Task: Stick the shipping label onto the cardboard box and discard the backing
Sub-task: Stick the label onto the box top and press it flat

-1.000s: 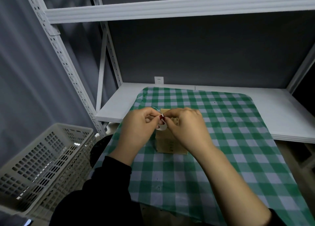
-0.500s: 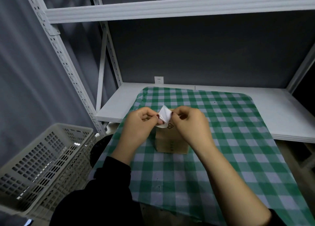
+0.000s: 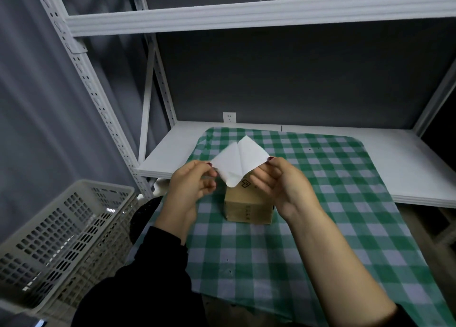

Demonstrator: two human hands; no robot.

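Observation:
A small brown cardboard box (image 3: pixel 248 207) stands on the green checked cloth (image 3: pixel 308 240), partly hidden behind my hands. Above it I hold a white shipping label half peeled from its backing, the two sheets spread in a V. My left hand (image 3: pixel 190 191) pinches the left sheet (image 3: pixel 228 163) at its corner. My right hand (image 3: pixel 283 183) pinches the right sheet (image 3: pixel 251 153). I cannot tell which sheet is the label and which the backing. The sheets still join at the bottom, just above the box top.
A grey perforated plastic basket (image 3: pixel 61 237) stands on the floor at the left. The white shelf board (image 3: pixel 419 168) carries the cloth; a rack upright (image 3: pixel 98 104) rises at the left and an upper shelf (image 3: pixel 246 15) runs overhead.
The hands have drawn apart and risen. The label, a small pinched scrap a second ago, has opened into two wide white sheets peeling away from each other.

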